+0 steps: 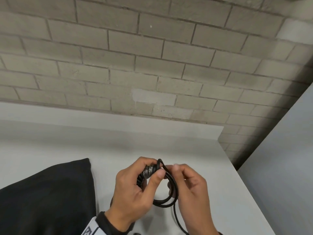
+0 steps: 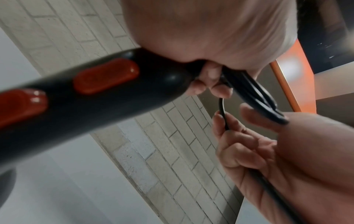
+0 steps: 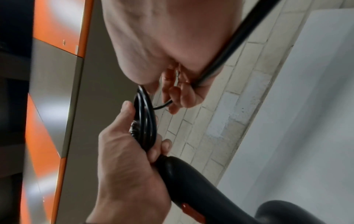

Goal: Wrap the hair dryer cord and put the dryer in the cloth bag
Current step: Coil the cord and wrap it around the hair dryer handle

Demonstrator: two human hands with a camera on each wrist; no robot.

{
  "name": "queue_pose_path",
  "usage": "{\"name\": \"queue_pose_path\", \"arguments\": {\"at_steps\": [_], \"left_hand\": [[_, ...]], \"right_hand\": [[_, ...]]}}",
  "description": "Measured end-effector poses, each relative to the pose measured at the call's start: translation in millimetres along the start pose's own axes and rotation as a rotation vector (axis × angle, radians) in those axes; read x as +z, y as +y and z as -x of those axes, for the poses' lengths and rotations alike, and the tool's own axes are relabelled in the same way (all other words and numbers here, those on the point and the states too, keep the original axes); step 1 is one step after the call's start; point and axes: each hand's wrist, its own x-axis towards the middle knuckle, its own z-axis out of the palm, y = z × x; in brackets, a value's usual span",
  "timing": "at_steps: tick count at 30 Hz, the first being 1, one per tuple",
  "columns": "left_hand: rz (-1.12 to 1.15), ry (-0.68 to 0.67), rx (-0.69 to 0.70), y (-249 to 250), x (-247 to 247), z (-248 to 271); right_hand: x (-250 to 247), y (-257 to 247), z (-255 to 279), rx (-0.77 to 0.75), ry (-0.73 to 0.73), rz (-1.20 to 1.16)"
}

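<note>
My left hand point(image 1: 154, 168) grips the cord end of the black hair dryer point(image 2: 95, 91) together with a couple of gathered loops of its black cord point(image 1: 166, 199). The dryer handle point(image 3: 191, 181) carries orange-red switches and hangs below that hand, hidden in the head view. Just to the right, my right hand point(image 1: 172, 177) pinches the free run of cord point(image 2: 223, 115), which trails down past the wrist point(image 3: 229, 45). The loops point(image 3: 145, 115) stand between both hands. A black cloth bag point(image 1: 47, 197) lies flat on the table, left of my hands.
The white table point(image 1: 203, 158) ends at a right edge close to my right hand. A grey brick wall point(image 1: 152, 65) rises behind it. A pale panel point(image 1: 279, 167) stands at the right. Orange-and-grey furniture point(image 3: 47, 106) shows in the wrist views.
</note>
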Motion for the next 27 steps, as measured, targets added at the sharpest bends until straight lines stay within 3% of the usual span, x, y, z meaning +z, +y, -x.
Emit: {"name": "queue_pose_path", "arguments": {"at_steps": [4,11,16,19,23,25,27], "left_hand": [[-0.032,0.056,-0.003,0.1,0.7,0.2],[-0.021,0.096,-0.072,-1.2,0.3,0.3],[-0.004,0.064,-0.180,1.0,2.1,-1.1],[-0.037,0.133,-0.223,-1.4,4.7,-3.8],[-0.111,0.224,-0.259,-5.2,10.0,-3.0],[-0.145,0.268,-0.254,-4.6,13.5,-1.5],[-0.175,0.311,-0.237,-3.4,15.9,-0.7]], "right_hand": [[-0.4,-0.5,12.7,0.014,-0.101,-0.047],[-5.6,-9.1,12.6,0.116,-0.261,0.073],[-21.0,-18.1,-3.3,0.006,-0.403,0.325],[-12.8,-9.0,-3.2,-0.132,-0.273,0.538],[11.0,10.9,6.4,-0.541,0.170,0.602],[21.2,18.3,8.6,-0.723,0.226,0.679],[28.3,20.9,10.1,-0.733,0.220,0.738]]}}
